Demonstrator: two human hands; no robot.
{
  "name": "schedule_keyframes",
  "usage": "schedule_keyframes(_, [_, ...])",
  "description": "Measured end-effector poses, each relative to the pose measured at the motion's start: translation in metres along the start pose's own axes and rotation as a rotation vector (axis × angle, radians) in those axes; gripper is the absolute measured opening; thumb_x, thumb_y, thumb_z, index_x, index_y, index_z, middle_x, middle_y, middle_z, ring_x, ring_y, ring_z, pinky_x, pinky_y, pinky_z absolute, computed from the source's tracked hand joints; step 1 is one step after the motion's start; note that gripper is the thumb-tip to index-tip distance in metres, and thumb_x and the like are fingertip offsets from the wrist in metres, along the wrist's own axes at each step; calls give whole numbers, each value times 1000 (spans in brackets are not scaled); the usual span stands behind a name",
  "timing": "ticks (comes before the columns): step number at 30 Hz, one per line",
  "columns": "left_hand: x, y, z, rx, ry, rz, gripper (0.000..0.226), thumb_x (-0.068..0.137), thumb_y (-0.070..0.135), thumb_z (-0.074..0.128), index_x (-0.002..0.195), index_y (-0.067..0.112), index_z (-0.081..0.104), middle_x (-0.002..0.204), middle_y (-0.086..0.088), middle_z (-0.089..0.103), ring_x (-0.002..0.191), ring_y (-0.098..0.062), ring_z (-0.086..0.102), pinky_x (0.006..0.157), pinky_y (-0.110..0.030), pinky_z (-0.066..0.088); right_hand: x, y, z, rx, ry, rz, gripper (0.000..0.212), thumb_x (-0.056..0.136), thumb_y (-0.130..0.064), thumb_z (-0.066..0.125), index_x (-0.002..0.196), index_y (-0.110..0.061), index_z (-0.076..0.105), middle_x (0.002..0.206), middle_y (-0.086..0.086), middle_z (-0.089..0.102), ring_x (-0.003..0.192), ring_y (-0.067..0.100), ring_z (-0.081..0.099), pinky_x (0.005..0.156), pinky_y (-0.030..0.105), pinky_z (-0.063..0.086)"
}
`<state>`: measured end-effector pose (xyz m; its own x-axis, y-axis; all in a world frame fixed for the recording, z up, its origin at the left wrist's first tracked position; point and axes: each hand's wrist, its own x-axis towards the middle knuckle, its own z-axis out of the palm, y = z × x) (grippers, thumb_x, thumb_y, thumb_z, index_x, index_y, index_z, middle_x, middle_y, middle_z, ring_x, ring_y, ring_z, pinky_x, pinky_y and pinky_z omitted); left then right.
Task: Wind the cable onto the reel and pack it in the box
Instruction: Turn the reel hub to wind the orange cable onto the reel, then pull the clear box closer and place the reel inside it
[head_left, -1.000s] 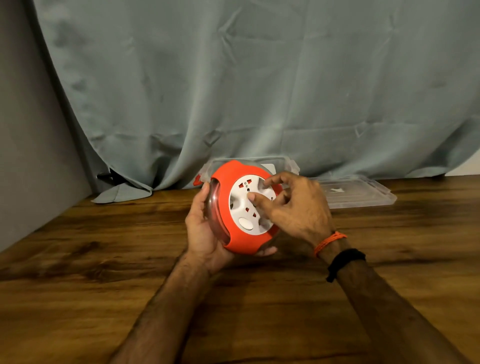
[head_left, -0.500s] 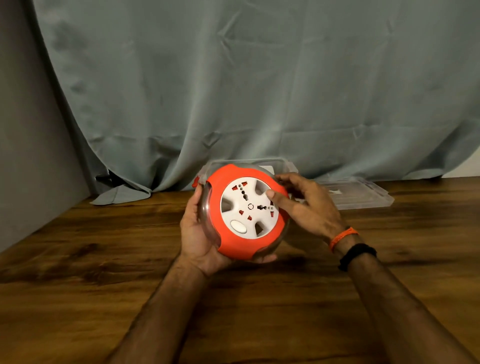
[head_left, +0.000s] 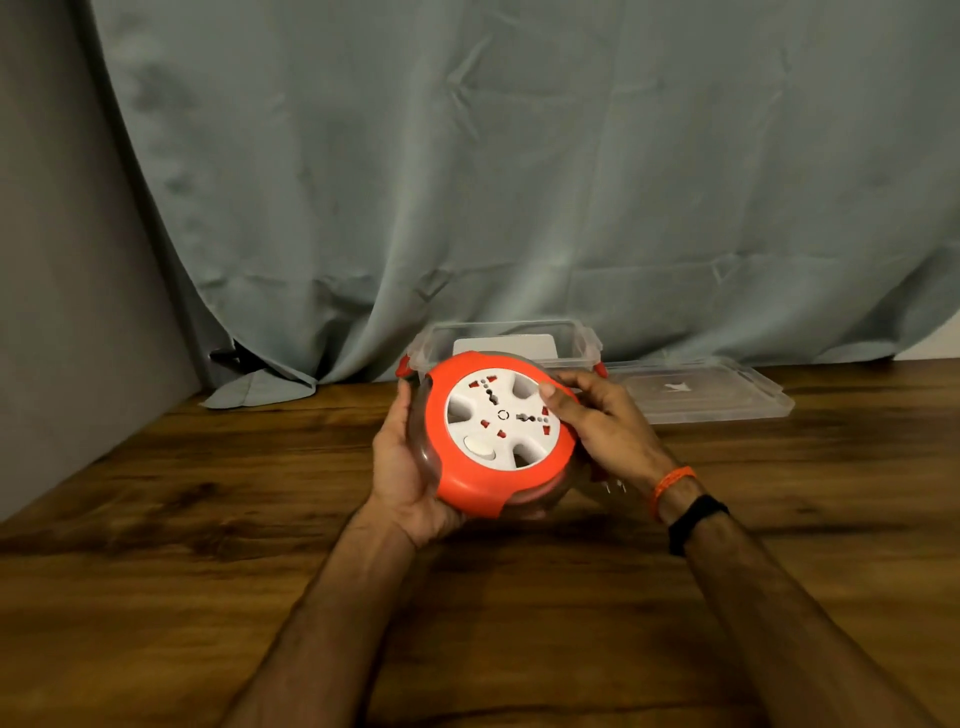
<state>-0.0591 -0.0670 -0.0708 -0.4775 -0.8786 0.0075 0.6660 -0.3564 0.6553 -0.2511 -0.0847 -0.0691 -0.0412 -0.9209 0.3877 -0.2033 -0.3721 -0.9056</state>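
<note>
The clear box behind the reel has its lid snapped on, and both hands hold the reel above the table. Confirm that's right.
Not quite. The head view shows the clear box open, its lid lying flat on the table to its right. The rest holds: left hand and right hand hold the reel above the table.

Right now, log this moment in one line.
left hand cradles reel | right hand grips rim | box open behind

1. Dim, warm indoor light fell on the scene, brightest on the orange reel (head_left: 501, 439).
2. Soft shadows pooled on the counter (head_left: 156, 597) beneath both forearms.
3. The curtain (head_left: 519, 182) looked muted and slightly soft.
4. Wide-angle distortion bent the frame's edges; the corners darkened.
5. Fine detail appeared smeared throughout.
</note>
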Motion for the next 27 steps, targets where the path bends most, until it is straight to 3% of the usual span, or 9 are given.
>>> schedule_keyframes(4, [0, 0, -1, -31, 208, 107, 76, 92, 66, 39, 133, 5, 59, 129, -28, 62, 122, -47, 55, 97, -58, 45, 1, 5, 11, -20, 89, 113, 27, 94, -38, 60, 107, -17, 69, 95, 3, 74, 84, 21, 70, 69, 31, 53])
schedule_keyframes(7, [-9, 4, 1, -1, 336, 173, 68, 94, 58, 43, 126, 1, 62, 123, -28, 65, 118, -46, 58, 98, -55, 47, 0, 7, 22, 35, 123, 233, 27, 93, -39, 60, 102, -16, 71, 98, 6, 74, 90, 26, 70, 79, 38, 58])
schedule_keyframes(10, [-24, 6, 4, 98, 455, 235, 45, 95, 35, 53, 118, -1, 66, 114, -26, 70, 106, -41, 66, 92, -51, 53, -4, 4, 34, 18, 167, 257, 21, 92, -37, 62, 89, -17, 71, 95, 6, 74, 91, 26, 69, 84, 42, 58])
schedule_keyframes(12, [-34, 5, 0, 196, 578, 257, 32, 91, 12, 58, 118, -4, 65, 111, -25, 71, 101, -39, 69, 87, -49, 56, -12, 2, 43, 12, 151, 302, 23, 92, -36, 61, 84, -17, 71, 89, 7, 74, 84, 27, 70, 78, 43, 59])
schedule_keyframes(15, [-49, 7, -7, 266, 735, 292, 41, 81, -9, 62, 121, -8, 58, 116, -27, 68, 100, -40, 69, 78, -46, 61, -25, -5, 56, 4, 47, 345, 24, 96, -30, 56, 83, -15, 69, 75, 9, 70, 60, 25, 64, 55, 39, 56])
schedule_keyframes(18, [-68, 13, -10, 320, 795, 330, 20, 80, -16, 62, 94, -2, 57, 98, -21, 69, 80, -32, 68, 77, -44, 58, -30, -13, 68, -136, -44, 303, 25, 96, -29, 56, 78, -15, 66, 70, 5, 65, 55, 21, 61, 51, 35, 55])
schedule_keyframes(20, [-80, 20, -14, 336, 851, 352, 29, 81, -18, 62, 81, 7, 47, 89, -17, 64, 74, -27, 63, 86, -49, 55, -30, -20, 82, -214, -121, 319, 26, 95, -30, 57, 76, -14, 66, 70, 5, 65, 54, 22, 61, 57, 40, 58])
schedule_keyframes(23, [-92, 35, -32, 347, 919, 377, 33, 80, -15, 65, 83, 10, 43, 105, -23, 63, 87, -32, 64, 87, -51, 56, -31, -28, 110, -267, -202, 331, 29, 95, -32, 57, 74, -14, 66, 71, 5, 67, 56, 21, 63, 64, 42, 61])
schedule_keyframes(27, [-109, 60, -57, 407, 993, 380, 29, 80, -11, 68, 100, 1, 51, 105, -21, 64, 84, -30, 65, 65, -37, 57, -26, -34, 153, -258, -212, 350, 25, 92, -31, 61, 84, -11, 71, 83, 8, 73, 68, 21, 67, 67, 37, 60])
